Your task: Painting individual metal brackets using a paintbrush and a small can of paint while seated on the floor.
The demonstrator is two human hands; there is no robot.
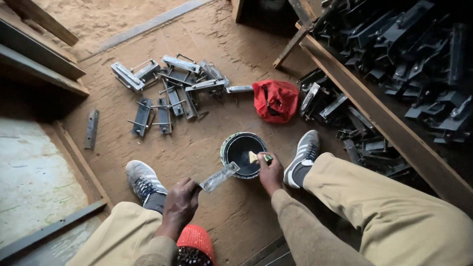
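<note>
At the bottom centre of the frame, between two knees in tan trousers, sits a red knitted cap (196, 241). Just above it, the left hand (181, 201) is closed around one end of a flat grey metal bracket (219, 177), which slants up and right until its far end overlaps the rim of the paint tin. To the right, the right hand (270, 172) pinches the handle of a small paintbrush (257, 157), whose pale bristles hang over the black paint. That round paint tin (241, 153) stands on the dusty wooden floor (202, 143) between two grey striped sneakers (142, 178), lower centre of the frame. Beyond the tin, a crumpled red cloth (275, 100) lies at centre. Left of the cloth, a scatter of unpainted grey brackets (170, 91) spreads across the upper middle. Along the right side, black-painted brackets (354, 128) are heaped beside a slanting wooden plank (389, 125), with more dark pieces piled beyond it in the upper right corner.
</note>
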